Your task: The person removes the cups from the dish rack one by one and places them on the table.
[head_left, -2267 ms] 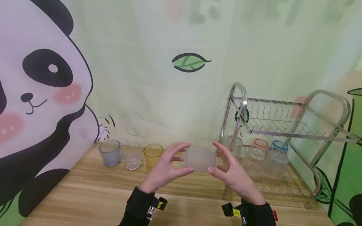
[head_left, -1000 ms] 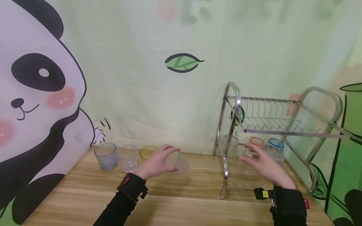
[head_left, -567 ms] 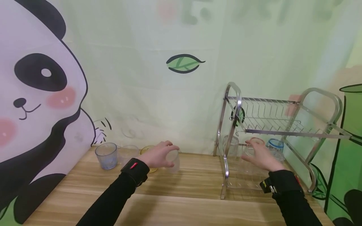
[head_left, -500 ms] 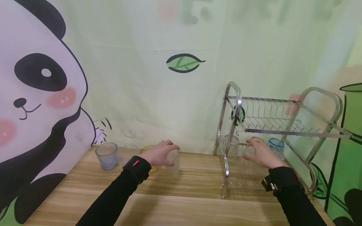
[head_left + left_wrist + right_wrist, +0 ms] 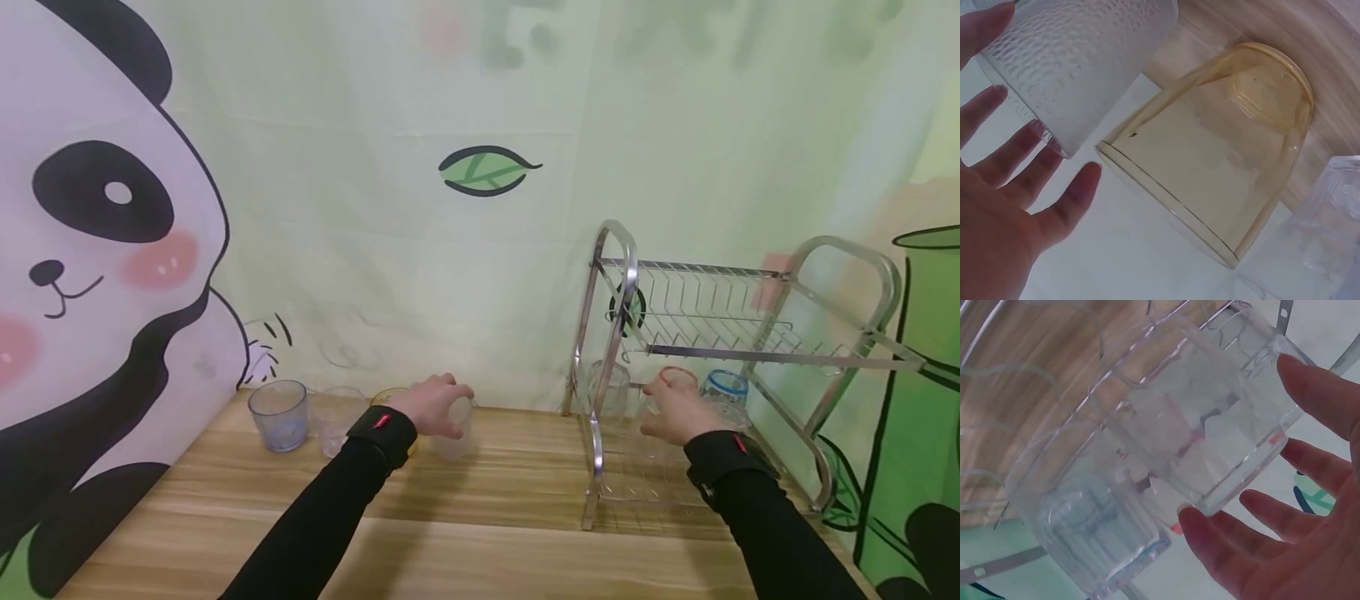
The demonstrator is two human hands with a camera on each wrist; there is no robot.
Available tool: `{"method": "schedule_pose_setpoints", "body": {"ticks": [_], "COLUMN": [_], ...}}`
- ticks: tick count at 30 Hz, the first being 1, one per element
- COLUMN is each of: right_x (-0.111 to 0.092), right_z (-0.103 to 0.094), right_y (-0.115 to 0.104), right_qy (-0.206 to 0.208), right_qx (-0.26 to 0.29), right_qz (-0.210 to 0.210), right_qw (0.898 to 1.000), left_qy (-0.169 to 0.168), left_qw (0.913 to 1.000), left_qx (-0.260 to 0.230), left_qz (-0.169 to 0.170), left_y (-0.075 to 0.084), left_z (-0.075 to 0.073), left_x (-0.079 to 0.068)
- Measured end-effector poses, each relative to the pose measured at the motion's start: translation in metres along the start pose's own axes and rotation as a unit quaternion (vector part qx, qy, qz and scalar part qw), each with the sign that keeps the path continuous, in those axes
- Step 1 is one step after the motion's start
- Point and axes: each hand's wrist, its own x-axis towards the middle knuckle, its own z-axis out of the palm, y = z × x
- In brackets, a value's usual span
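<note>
My left hand holds a frosted, dimpled glass near its rim, thumb on one side and fingers around the other. That glass stands upright beside an amber glass, which the hand partly hides in the head view. At the rack's lower shelf, my right hand reaches in with its fingers spread. Its fingertips are right at the base of a clear upturned glass. Next to that one in the right wrist view is another clear upturned glass.
A bluish glass and a clear glass stand upright at the left of the wooden table. The two-tier metal rack holds more upturned glasses, including a blue-rimmed one. A panda-print curtain hangs behind.
Earlier both hands held the frosted glass in the middle. My left hand took it left and lowered it upright beside the amber glass, while my right hand moved right to the rack's glasses.
</note>
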Motion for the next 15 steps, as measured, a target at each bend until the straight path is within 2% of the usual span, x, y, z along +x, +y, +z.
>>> {"method": "schedule_pose_setpoints", "body": {"ticks": [5,10,15], "right_x": [0.004,0.004,0.003], "right_z": [0.003,0.008,0.015], "right_y": [-0.004,-0.002,0.007], "right_qy": [0.005,0.013,0.013], "right_qx": [-0.009,-0.004,0.000], "right_qz": [0.010,0.020,0.018], "right_qw": [1.000,1.000,1.000], "left_qy": [-0.010,-0.012,-0.015], "left_qw": [0.9999,0.9998,0.9998], "left_qx": [0.006,0.015,-0.004], "left_qz": [-0.012,-0.007,-0.014], "left_y": [-0.002,-0.005,-0.006], "left_z": [-0.002,-0.003,-0.002], "left_x": [0.004,0.008,0.010]}}
